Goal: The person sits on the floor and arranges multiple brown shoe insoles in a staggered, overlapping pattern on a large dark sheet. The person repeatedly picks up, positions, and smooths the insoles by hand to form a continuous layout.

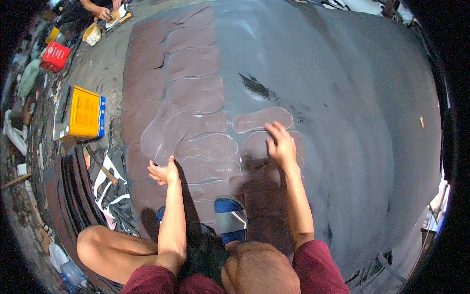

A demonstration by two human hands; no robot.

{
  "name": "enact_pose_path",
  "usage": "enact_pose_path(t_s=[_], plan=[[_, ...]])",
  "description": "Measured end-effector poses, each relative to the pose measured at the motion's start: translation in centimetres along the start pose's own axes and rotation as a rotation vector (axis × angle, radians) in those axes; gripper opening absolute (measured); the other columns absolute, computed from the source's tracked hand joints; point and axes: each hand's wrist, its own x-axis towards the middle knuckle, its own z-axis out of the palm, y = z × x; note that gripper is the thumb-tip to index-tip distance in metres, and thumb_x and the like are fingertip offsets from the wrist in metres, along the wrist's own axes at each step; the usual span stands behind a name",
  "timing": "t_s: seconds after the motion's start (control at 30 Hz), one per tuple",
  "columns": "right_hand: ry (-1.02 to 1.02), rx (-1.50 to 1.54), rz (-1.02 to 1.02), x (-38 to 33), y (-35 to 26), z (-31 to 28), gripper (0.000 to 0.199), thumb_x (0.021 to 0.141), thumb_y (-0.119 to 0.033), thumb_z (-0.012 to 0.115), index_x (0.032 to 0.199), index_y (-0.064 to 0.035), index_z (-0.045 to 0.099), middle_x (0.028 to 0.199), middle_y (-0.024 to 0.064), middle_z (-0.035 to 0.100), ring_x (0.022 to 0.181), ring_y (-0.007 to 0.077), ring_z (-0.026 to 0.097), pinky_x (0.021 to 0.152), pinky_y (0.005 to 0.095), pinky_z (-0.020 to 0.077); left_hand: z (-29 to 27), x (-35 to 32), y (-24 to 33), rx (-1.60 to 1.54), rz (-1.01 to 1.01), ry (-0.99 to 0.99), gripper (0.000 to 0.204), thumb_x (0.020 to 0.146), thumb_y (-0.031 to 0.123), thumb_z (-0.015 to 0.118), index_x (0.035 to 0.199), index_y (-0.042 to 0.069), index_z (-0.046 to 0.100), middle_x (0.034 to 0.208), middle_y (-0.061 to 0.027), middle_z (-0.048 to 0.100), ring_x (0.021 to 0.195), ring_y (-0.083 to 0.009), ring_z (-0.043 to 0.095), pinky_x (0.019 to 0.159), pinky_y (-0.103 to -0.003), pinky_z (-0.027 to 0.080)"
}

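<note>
My left hand (165, 171) is at the lower ends of two overlapping brown sole-shaped pieces (169, 130), which fan out from between its thumb and fingers. To the right, my right hand (282, 147) is open with its fingers slightly bent. Its fingertips reach the edge of a flat brown sole piece (259, 120); whether they touch it is hard to tell. Another sole piece (255, 143) lies just below, partly covered by that hand. Several similar pieces with pale edges, such as one sole piece (208, 146), lie in a column between my hands.
A large dark grey sheet (352, 122) spreads to the right. My foot in a blue and grey slipper (231, 220) rests among the soles. Leftward stand a yellow and blue tin (87, 112), a red box (55, 56) and a pale tub (92, 35). Another person's hands (104, 12) work at the top left.
</note>
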Motion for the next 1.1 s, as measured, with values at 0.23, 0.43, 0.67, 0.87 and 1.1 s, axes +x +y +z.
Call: enact_pose_path(t_s=[0.23, 0.43, 0.67, 0.87, 1.1], plan=[[-0.21, -0.497, -0.421, -11.2, -0.2, -0.8, 0.067, 0.071, -0.014, 0.079, 0.135, -0.0178, 0.06, 0.143, 0.0072, 0.055, 0.135, 0.0299, 0.048, 0.113, 0.0509, 0.0347, 1.8, -0.4, -0.5, -0.026, 0.222, 0.25, 0.102, 0.076, 0.037, 0.086, 0.157, 0.011, 0.029, 0.162, -0.0184, 0.032, 0.15, -0.041, 0.025, 0.118, -0.061, 0.023], [0.269, 0.699, 0.138, -4.0, -5.0, -4.9, 0.039, 0.088, -0.004, 0.073, 0.124, -0.0048, 0.059, 0.124, 0.008, 0.064, 0.115, 0.0273, 0.061, 0.106, 0.0378, 0.045, -1.0, -13.1, 5.5, -0.957, 0.506, -1.141, 0.068, 0.097, 0.029, 0.069, 0.153, 0.005, 0.039, 0.156, -0.0151, 0.042, 0.138, -0.0283, 0.048, 0.113, -0.041, 0.041], [0.58, 1.321, 0.265, 7.0, -4.8, -4.8, 0.064, 0.079, 0.006, 0.076, 0.136, -0.0031, 0.048, 0.12, 0.0102, 0.066, 0.105, 0.0225, 0.065, 0.093, 0.0356, 0.0522, 1.3, -15.5, 17.3, -0.847, 0.344, -1.16, 0.072, 0.082, -0.001, 0.078, 0.147, 0.002, 0.047, 0.112, -0.0109, 0.066, 0.089, -0.0166, 0.065, 0.078, -0.03, 0.056], [0.27, 0.856, 0.356, 13.1, 2.4, -3.3, 0.046, 0.079, 0.004, 0.076, 0.124, -0.002, 0.066, 0.108, 0.0147, 0.072, 0.094, 0.0189, 0.069, 0.078, 0.0307, 0.056, 7.7, -8.4, 20.8, -0.754, 0.411, -0.975, 0.043, 0.082, -0.002, 0.077, 0.124, 0.0, 0.068, 0.096, -0.0091, 0.072, 0.079, -0.0134, 0.066, 0.063, -0.028, 0.055], [0.281, 0.695, 0.338, 14.1, 5.4, 0.5, 0.038, 0.079, -0.001, 0.076, 0.117, -0.0019, 0.067, 0.1, 0.0109, 0.075, 0.087, 0.0163, 0.07, 0.076, 0.0303, 0.0552, 11.2, -7.7, 20.1, -0.466, 0.623, -0.582, 0.035, 0.072, 0.005, 0.085, 0.105, 0.003, 0.076, 0.079, -0.0054, 0.073, 0.074, -0.0157, 0.068, 0.071, -0.033, 0.056]])
